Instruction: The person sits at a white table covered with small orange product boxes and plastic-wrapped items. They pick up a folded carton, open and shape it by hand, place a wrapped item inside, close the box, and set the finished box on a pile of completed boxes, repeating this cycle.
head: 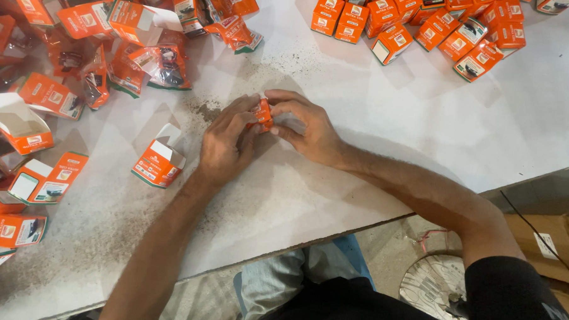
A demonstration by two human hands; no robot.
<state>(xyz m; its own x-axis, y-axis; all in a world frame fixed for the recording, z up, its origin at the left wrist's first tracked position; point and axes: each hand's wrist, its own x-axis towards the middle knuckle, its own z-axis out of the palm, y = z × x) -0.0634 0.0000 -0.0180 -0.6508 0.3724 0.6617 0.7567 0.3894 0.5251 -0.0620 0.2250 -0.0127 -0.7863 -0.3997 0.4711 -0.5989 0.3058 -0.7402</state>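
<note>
A view from above of a person seated at a white desk (385, 144), both bare hands meeting near the middle of the picture. The left hand (224, 143) and the right hand (305, 131) close on one small orange box (262, 113), which sits between the fingertips, pressed from both sides at once, seemingly to keep it steady while its flap is worked. Each grip is shut around the box; the fingers hide most of it, so only its top edge shows.

At eight o'clock from the hands, just beside the left wrist, an open orange box (160, 161) rests on the desk with its white flap raised. Farther off, from nine to eleven o'clock, lies a loose heap of open boxes and wrapped parts (104, 53), some tipped over. At one to two o'clock, well apart, is a cluster of closed orange boxes (443, 15) packed close together, apparently kept separate from the open ones. Dark grit speckles the desk near the hands.
</note>
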